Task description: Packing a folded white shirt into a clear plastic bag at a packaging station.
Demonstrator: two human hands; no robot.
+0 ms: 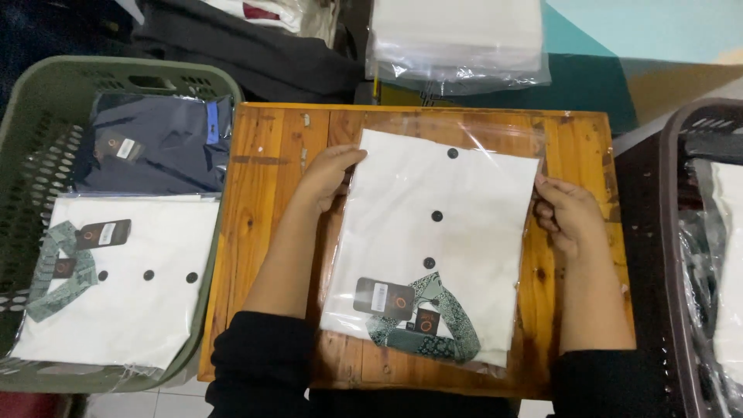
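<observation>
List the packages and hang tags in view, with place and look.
Bagged white shirt: on wooden table, between left hand and right hand; clear flat bag, dark buttons.
Hang tag: on it, near collar; dark rectangle.
Bagged white shirt, green basket: lower half.
Bagged navy shirt: above it.
Stack of clear bags: top centre.
</observation>
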